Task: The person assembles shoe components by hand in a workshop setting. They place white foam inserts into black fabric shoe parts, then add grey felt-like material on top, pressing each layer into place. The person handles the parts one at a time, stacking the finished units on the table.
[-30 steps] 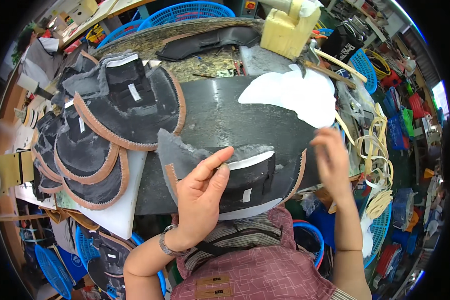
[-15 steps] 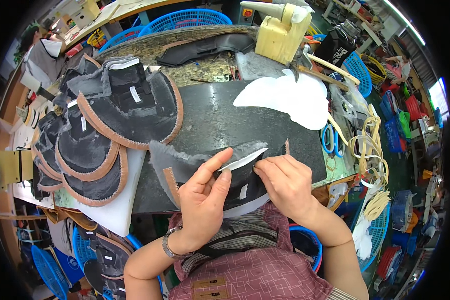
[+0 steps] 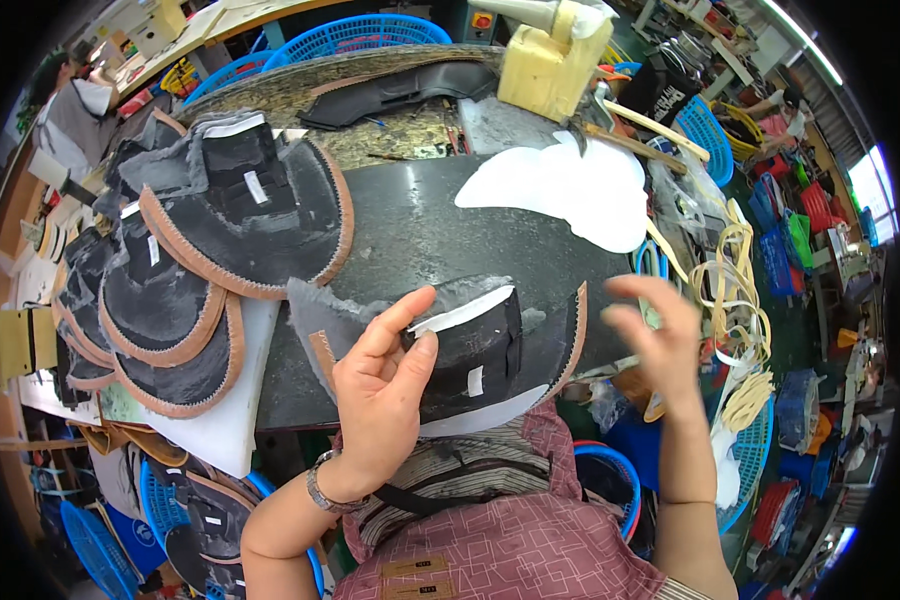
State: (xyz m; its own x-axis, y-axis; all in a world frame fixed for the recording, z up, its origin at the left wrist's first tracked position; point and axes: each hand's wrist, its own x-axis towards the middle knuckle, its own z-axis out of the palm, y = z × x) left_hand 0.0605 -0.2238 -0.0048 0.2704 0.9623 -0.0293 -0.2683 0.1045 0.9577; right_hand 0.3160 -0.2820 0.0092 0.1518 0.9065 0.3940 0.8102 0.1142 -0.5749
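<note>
My left hand (image 3: 385,375) grips a dark fur-lined shoe upper (image 3: 485,345) between thumb and fingers, near one end of a white strip (image 3: 465,310) along its edge. The upper lies at the near side of a black work board (image 3: 410,225), its brown stitched rim (image 3: 574,345) curving up on the right. A small white label shows on its dark face. Off to the right of the upper, my right hand (image 3: 665,330) is raised in the air, slightly blurred, thumb and fingers apart and nothing seen in them. Blue-handled scissors (image 3: 652,256) lie just beyond it, partly hidden.
Several similar uppers (image 3: 260,215) are stacked at left on a white board (image 3: 255,400). White cut pieces (image 3: 570,190) lie at the back right, near a yellowish container (image 3: 550,70). Pale strips (image 3: 735,290) hang at the right. Blue baskets (image 3: 610,480) stand below.
My right hand has let go of the upper's edge and moved right, its fingers opening. My left hand still holds the upper. The whole view has shifted slightly.
</note>
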